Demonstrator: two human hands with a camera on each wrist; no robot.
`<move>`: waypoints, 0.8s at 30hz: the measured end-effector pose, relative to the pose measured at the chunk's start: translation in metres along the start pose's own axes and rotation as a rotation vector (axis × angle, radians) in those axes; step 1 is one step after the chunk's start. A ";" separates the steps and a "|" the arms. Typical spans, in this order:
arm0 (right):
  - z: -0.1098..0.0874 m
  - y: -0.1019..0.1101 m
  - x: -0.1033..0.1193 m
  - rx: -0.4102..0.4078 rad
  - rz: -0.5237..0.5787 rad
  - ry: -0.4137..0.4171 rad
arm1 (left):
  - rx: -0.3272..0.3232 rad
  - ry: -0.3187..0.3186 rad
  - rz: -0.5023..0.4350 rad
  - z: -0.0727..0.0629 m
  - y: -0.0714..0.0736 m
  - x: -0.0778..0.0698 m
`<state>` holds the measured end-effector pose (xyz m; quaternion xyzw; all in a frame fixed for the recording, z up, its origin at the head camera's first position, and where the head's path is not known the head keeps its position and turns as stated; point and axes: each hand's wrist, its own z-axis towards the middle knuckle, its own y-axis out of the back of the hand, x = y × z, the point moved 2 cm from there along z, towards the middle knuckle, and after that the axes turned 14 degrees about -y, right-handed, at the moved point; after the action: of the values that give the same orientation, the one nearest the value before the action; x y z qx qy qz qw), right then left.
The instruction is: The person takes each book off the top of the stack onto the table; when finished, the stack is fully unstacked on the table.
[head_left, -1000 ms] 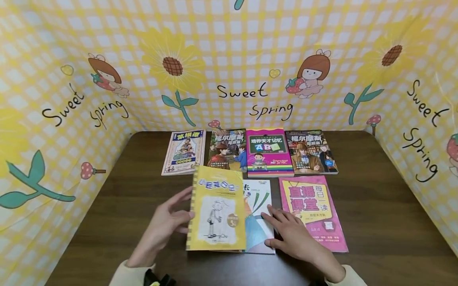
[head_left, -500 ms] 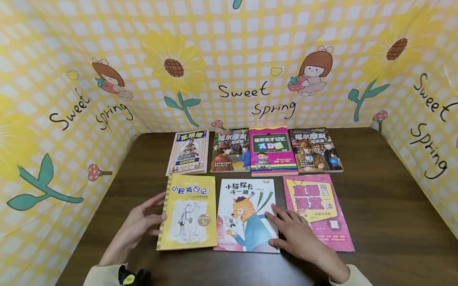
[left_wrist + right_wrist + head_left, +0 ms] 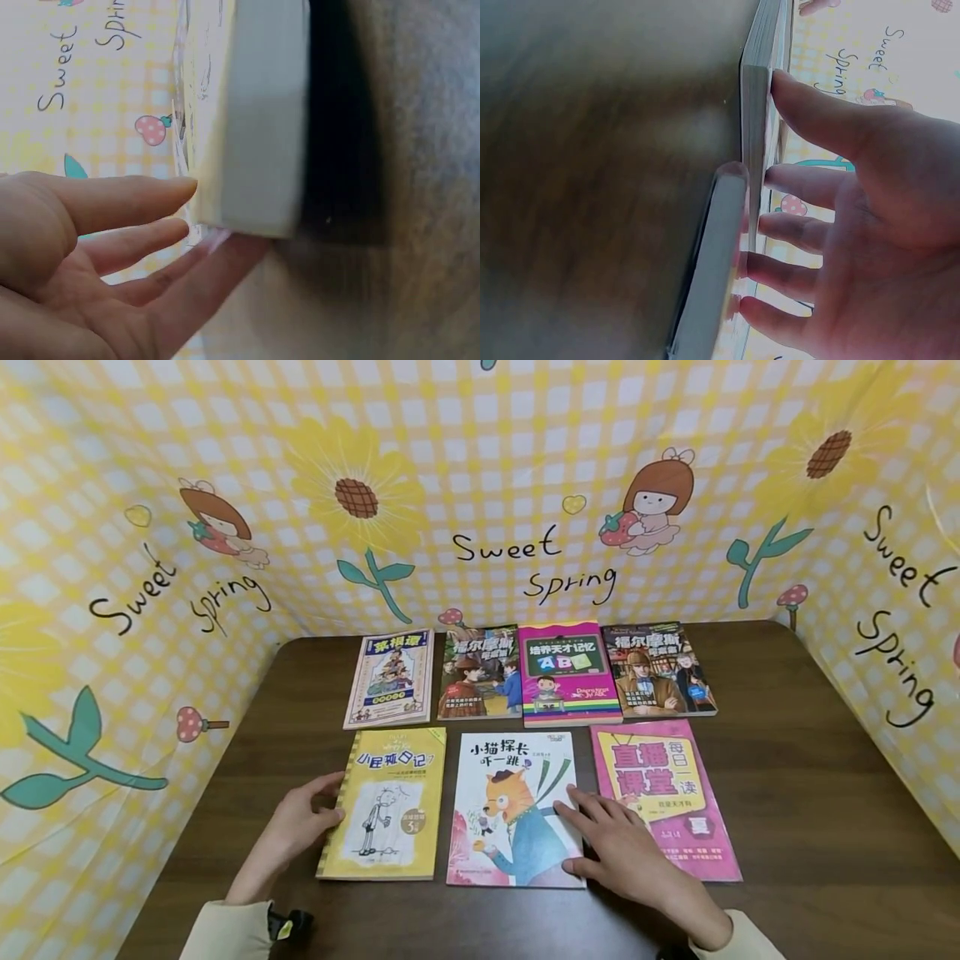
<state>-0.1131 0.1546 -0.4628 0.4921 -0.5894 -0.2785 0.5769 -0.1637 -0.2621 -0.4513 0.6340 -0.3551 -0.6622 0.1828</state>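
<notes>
A yellow paperback book (image 3: 390, 806) with a line-drawn figure lies at the front left. My left hand (image 3: 300, 818) holds it by the spine edge, the thumb at the cover's side. In the left wrist view, the left hand's fingers (image 3: 202, 281) reach along the book's corner, and its white page edge (image 3: 262, 127) faces the camera. Beside it is a white picture book (image 3: 517, 810) with an orange cat. My right hand (image 3: 637, 856) rests fingertips on its right edge, fingers spread. That hand partly covers a pink book (image 3: 682, 802); its page edge (image 3: 712, 262) shows in the right wrist view.
Behind stand out a row of flat books: a cream one (image 3: 390, 679), a dark detective one (image 3: 478, 673), a magenta ABC one (image 3: 570, 675) and another detective one (image 3: 660, 670). The brown table (image 3: 810, 793) meets a yellow checked cloth (image 3: 465, 460) at its back and sides.
The yellow book has moved left with my left hand, off the white cat book it overlapped, and now lies beside it. My right hand has stayed at the white book's right edge.
</notes>
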 end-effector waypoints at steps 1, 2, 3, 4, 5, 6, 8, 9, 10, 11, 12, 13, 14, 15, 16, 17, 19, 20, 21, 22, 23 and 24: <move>0.000 0.000 0.000 0.000 -0.001 -0.001 | 0.003 0.003 0.034 0.000 -0.001 -0.002; 0.000 0.001 0.000 0.000 -0.002 -0.001 | 0.009 0.005 0.067 0.000 -0.001 -0.004; 0.000 0.001 0.001 0.001 -0.003 -0.001 | 0.019 0.011 0.096 -0.001 -0.002 -0.007; 0.000 0.001 0.001 0.001 -0.004 -0.002 | 0.028 0.022 0.119 -0.001 -0.003 -0.009; -0.001 0.001 0.001 0.000 -0.004 -0.002 | 0.038 0.028 0.143 -0.002 -0.003 -0.012; -0.001 0.001 0.001 0.000 -0.003 -0.001 | 0.047 0.036 0.167 -0.002 -0.004 -0.013; -0.001 0.001 0.001 0.000 -0.001 -0.001 | 0.061 0.048 0.203 -0.003 -0.006 -0.017; -0.001 0.001 0.002 0.000 0.000 -0.001 | 0.066 0.054 0.210 -0.004 -0.006 -0.018; -0.001 0.001 0.002 0.001 0.000 -0.001 | 0.068 0.056 0.218 -0.004 -0.007 -0.019; -0.001 0.001 0.001 0.002 -0.001 -0.002 | 0.073 0.054 0.228 -0.005 -0.007 -0.021; -0.001 0.001 0.001 0.003 -0.002 -0.003 | 0.078 0.053 0.232 -0.005 -0.008 -0.022; -0.001 0.001 0.001 0.003 -0.006 -0.004 | 0.082 0.047 0.237 -0.005 -0.009 -0.023; -0.001 0.001 0.001 0.003 -0.010 -0.006 | 0.087 0.042 0.239 -0.005 -0.009 -0.023; -0.001 0.001 0.001 0.002 -0.014 -0.007 | 0.091 0.037 0.241 -0.005 -0.010 -0.024; 0.000 0.001 0.001 0.001 -0.017 -0.007 | 0.093 0.032 0.247 -0.006 -0.011 -0.025; 0.000 0.001 0.001 0.000 -0.021 -0.008 | 0.095 0.028 0.250 -0.006 -0.012 -0.025; 0.000 0.001 0.001 -0.002 -0.027 -0.007 | 0.092 0.021 0.259 -0.006 -0.013 -0.026; 0.000 0.001 0.001 -0.002 -0.029 -0.006 | 0.093 0.023 0.264 -0.006 -0.013 -0.026; 0.001 0.001 0.001 -0.002 -0.030 -0.005 | 0.094 0.023 0.271 -0.006 -0.013 -0.026; 0.001 0.001 0.001 -0.001 -0.031 -0.005 | 0.097 0.024 0.275 -0.006 -0.013 -0.026; 0.001 0.001 0.001 -0.001 -0.031 -0.005 | 0.100 0.025 0.277 -0.006 -0.013 -0.026; 0.001 0.001 0.001 0.000 -0.032 -0.006 | 0.105 0.027 0.280 -0.006 -0.013 -0.026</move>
<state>-0.1137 0.1536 -0.4615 0.5006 -0.5831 -0.2891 0.5708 -0.1517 -0.2367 -0.4421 0.5959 -0.4715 -0.6022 0.2448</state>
